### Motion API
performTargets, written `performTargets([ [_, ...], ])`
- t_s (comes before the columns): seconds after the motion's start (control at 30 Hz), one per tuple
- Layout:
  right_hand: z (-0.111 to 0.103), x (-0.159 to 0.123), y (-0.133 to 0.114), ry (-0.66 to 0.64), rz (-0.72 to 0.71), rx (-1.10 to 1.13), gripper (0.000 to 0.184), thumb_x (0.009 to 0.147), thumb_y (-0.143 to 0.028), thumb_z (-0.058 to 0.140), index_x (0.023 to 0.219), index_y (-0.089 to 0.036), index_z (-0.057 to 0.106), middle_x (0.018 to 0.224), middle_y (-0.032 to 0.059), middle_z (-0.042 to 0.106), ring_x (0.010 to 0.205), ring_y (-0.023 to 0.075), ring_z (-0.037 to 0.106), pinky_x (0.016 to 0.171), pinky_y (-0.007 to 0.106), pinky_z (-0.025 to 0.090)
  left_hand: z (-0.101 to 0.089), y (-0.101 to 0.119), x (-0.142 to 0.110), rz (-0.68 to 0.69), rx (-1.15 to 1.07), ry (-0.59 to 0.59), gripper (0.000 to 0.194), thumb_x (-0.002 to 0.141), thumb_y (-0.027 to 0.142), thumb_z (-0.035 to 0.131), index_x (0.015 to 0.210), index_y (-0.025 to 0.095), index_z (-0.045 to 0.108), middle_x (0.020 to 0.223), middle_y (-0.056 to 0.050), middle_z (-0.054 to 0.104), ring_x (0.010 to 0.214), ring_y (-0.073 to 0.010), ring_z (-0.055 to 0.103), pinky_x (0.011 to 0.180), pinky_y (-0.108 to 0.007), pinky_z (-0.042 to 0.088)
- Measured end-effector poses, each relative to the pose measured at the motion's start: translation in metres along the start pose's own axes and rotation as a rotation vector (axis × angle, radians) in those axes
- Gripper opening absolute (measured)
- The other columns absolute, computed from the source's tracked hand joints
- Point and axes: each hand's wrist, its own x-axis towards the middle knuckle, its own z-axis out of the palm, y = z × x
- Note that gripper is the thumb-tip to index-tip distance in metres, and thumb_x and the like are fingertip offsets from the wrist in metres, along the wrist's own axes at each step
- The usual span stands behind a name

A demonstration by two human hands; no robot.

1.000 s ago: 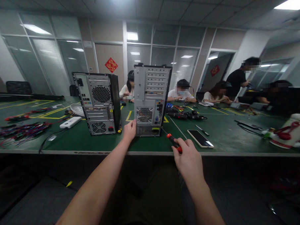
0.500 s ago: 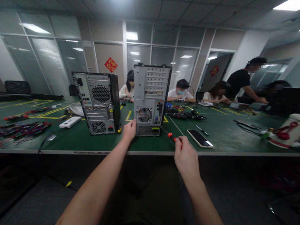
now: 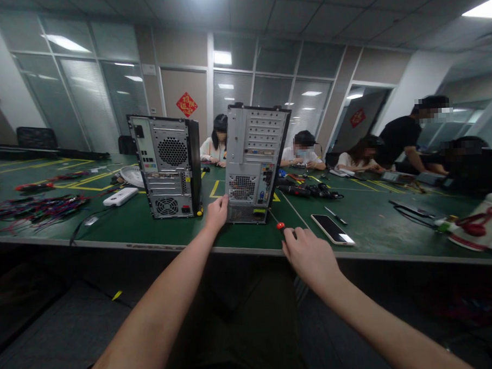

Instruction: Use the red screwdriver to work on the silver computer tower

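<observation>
Right of centre in the frame, our right hand (image 3: 312,255) is closed around a screwdriver (image 3: 280,225), its long axis slanting up and left towards the lower right corner of the upright computer case (image 3: 237,166); we cannot tell whether its tip touches. Our left hand (image 3: 217,213) touches the case's lower left edge, its grip unclear to us. A second tower (image 3: 173,151) and a phone (image 3: 331,228) flank them, neither blocking the shaft.

Left arm (image 3: 154,313) outstretched, left grip (image 3: 217,214) raised at its end; right grip (image 3: 310,252) curled palm-down, right forearm (image 3: 382,314) slanting inward.
</observation>
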Motion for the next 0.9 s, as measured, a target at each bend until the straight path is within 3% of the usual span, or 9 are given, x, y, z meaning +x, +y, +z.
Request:
performTargets([
  [0.13,0.002,0.006,0.009,-0.031,-0.042,-0.023,0.022,0.104,-0.023,0.048,0.103,-0.011,0.067,0.092,0.0161,0.072,0.079,0.0263,0.069,0.056,0.030,0.029,0.002,-0.004,0.001,0.003,-0.035,-0.005,0.060,0.106,0.058,0.035,0.085,0.017,0.073,0.081,-0.010,0.073,0.078,-0.0230,0.066,0.072,-0.029,0.043],
  [0.33,0.006,0.006,0.002,-0.074,0.167,0.130,0.027,0.104,-0.034,0.050,0.096,-0.013,0.065,0.076,0.0127,0.071,0.063,0.0245,0.068,0.055,0.029,0.030,0.003,-0.007,0.002,-0.003,-0.022,-0.001,0.060,0.106,0.059,0.035,0.088,0.017,0.074,0.084,-0.010,0.075,0.082,-0.0239,0.066,0.073,-0.029,0.043],
  [0.43,0.014,0.005,-0.003,-0.048,0.427,0.475,0.021,0.099,-0.036,0.059,0.090,-0.017,0.064,0.064,0.0056,0.064,0.061,0.0233,0.065,0.058,0.029,0.033,0.002,-0.004,0.001,-0.011,-0.006,0.002,0.059,0.106,0.058,0.035,0.088,0.017,0.075,0.086,-0.010,0.076,0.084,-0.0242,0.067,0.074,-0.029,0.044],
  [0.57,0.029,0.004,-0.010,0.025,0.769,1.346,0.033,0.088,-0.048,0.068,0.070,-0.022,0.058,0.055,-0.0033,0.049,0.054,0.0163,0.050,0.053,0.027,0.032,-0.001,0.001,0.000,-0.016,0.001,-0.001,0.059,0.106,0.056,0.035,0.085,0.018,0.074,0.084,-0.010,0.075,0.080,-0.0230,0.066,0.073,-0.029,0.044],
  [0.67,0.034,0.003,-0.021,-0.012,0.826,1.559,0.048,0.093,-0.067,0.048,0.077,-0.023,0.057,0.050,-0.0084,0.037,0.041,0.0118,0.030,0.042,0.025,0.025,-0.002,0.003,-0.001,-0.013,0.005,0.002,0.059,0.106,0.056,0.035,0.083,0.017,0.074,0.083,-0.010,0.075,0.080,-0.0232,0.066,0.073,-0.029,0.044],
  [0.73,0.035,0.003,-0.029,-0.041,0.828,1.681,0.052,0.094,-0.070,0.038,0.081,-0.023,0.056,0.051,-0.0107,0.032,0.039,0.0103,0.021,0.038,0.024,0.024,-0.001,0.002,0.000,-0.006,-0.001,0.000,0.059,0.106,0.056,0.035,0.083,0.017,0.074,0.083,-0.011,0.075,0.081,-0.0236,0.066,0.073,-0.029,0.044],
  [0.83,0.034,0.003,-0.037,-0.049,0.815,1.781,0.053,0.091,-0.074,0.036,0.082,-0.024,0.053,0.052,-0.0127,0.027,0.039,0.0093,0.017,0.036,0.023,0.024,0.001,-0.001,0.001,0.004,-0.010,0.000,0.060,0.106,0.057,0.034,0.085,0.017,0.074,0.084,-0.011,0.075,0.082,-0.0239,0.067,0.074,-0.029,0.045],
  [0.9,0.036,0.004,-0.038,0.020,0.816,1.734,0.050,0.088,-0.075,0.045,0.084,-0.026,0.049,0.052,-0.0136,0.029,0.039,0.0091,0.020,0.037,0.022,0.024,0.002,-0.003,0.001,0.003,-0.002,0.009,0.061,0.106,0.057,0.033,0.086,0.018,0.074,0.085,-0.011,0.076,0.084,-0.0242,0.068,0.075,-0.030,0.045],
])
